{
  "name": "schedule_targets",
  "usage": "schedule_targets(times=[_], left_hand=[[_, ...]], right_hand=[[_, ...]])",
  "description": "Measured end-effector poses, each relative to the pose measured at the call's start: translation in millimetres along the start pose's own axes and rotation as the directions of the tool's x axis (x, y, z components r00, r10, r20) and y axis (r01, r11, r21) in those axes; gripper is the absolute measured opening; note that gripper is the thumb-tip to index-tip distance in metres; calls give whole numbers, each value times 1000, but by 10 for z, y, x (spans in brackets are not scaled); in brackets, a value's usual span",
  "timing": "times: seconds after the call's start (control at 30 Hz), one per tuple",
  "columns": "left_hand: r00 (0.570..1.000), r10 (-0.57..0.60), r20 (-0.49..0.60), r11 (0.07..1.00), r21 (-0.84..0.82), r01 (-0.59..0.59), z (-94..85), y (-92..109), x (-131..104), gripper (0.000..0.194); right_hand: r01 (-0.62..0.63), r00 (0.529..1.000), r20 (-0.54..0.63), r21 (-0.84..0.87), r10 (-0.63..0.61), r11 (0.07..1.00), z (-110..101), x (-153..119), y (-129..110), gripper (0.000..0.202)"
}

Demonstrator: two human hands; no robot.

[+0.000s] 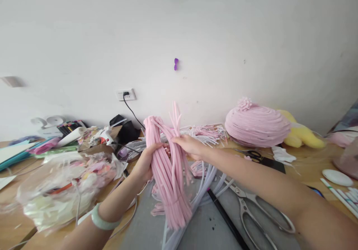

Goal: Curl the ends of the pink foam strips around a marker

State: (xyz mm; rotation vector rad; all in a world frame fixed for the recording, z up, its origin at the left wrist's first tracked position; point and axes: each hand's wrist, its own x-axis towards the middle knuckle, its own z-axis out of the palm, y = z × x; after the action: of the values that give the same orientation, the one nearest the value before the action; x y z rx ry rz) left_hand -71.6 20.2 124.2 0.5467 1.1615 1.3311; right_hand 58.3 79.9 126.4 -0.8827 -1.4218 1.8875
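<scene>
Gripping the pink fuzzy-stem bundle (169,179) was the left hand (148,162), closed round its upper part, thumb across the front. Left forearm (123,199) ran up and inward from lower left, pale green bangle (104,220) just below the wrist. Right hand (190,146) pinched a few loose stems (175,127) at the bundle's right side, thumb pointing left; their tips stuck up above it. Right forearm (246,171) came in from lower right, angled up and left. Hands were close together, some fingers hidden by the stems. Bundle was held over the grey mat (142,224), lower end toward the wearer; couldn't tell if that end touched down. Right of it on the mat: pale strips (205,186), black pen (226,218), metal scissors (260,205). Left: clear plastic bag (41,205) of scraps. Back right: pink coiled dome (256,127) beside a yellow plush (302,134). Wall behind had a socket (125,94), black plug in.
</scene>
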Motion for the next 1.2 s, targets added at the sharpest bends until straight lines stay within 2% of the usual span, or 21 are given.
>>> schedule_targets(times=[0.1, 0.23, 0.37, 0.5, 0.7, 0.83, 0.93, 1.0, 1.2], left_hand=[[996, -12, 85, 999, 39, 9, 53, -21, -11, 23], [992, 41, 118, 998, 51, -47, 87, -89, 13, 25], [987, 56, 153, 996, 61, -66, 90, -134, 54, 21], [984, 57, 172, 996, 58, -68, 84, -140, 72, 24], [969, -11, 247, 998, 65, -5, 53, -105, 54, 25], [979, -57, 198, 998, 46, 49, 34, -63, 8, 27], [988, -56, 146, 998, 18, 53, 27, -47, -29, 30], [990, -58, 132, 998, 11, 57, 26, -52, -48, 31], [989, 6, 151, 1000, 12, -8, 53, -89, -80, 27]], right_hand=[[-32, 999, -10, 135, 33, 990, -26, -43, 10, 5], [-13, 1000, -25, 139, 16, 990, -80, -14, 89, 14], [-5, 996, -88, 109, 14, 994, -91, 15, 127, 19], [-23, 999, -33, 117, 27, 993, -67, 35, 117, 16], [-25, 1000, 18, 110, 24, 994, -76, 68, 154, 9], [-56, 997, 65, 187, 44, 981, -104, 51, 165, 14], [-112, 983, 167, 244, 72, 963, -118, 34, 157, 16], [-123, 978, 193, 268, 72, 956, -118, 26, 155, 19], [-26, 994, 107, 278, -4, 960, -84, 32, 178, 37]])
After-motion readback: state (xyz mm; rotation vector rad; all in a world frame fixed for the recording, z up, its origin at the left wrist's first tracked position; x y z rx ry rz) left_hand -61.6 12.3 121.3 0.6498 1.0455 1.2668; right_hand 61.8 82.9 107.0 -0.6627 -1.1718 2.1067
